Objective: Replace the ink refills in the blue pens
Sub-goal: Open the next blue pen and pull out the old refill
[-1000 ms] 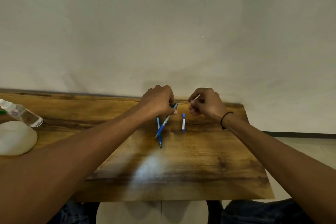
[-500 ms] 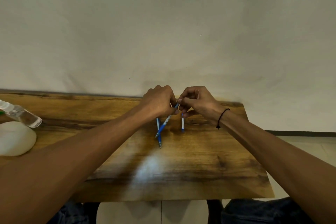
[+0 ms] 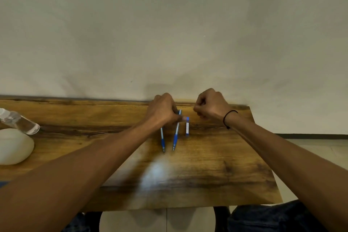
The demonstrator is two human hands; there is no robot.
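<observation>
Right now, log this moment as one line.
left hand: grips blue pen | right hand: fisted, contents unseen | second pen, short blue piece: on table

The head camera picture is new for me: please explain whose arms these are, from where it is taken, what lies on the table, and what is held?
No machine here: a person wears a camera on the head, looking down at their own arms. The left hand holds one blue pen in its grip. A second pen and a short blue-and-white piece lie on the wooden table. The right hand is curled; whether it holds anything is hidden. At far left lie a clear bottle and a white rounded object.
</observation>
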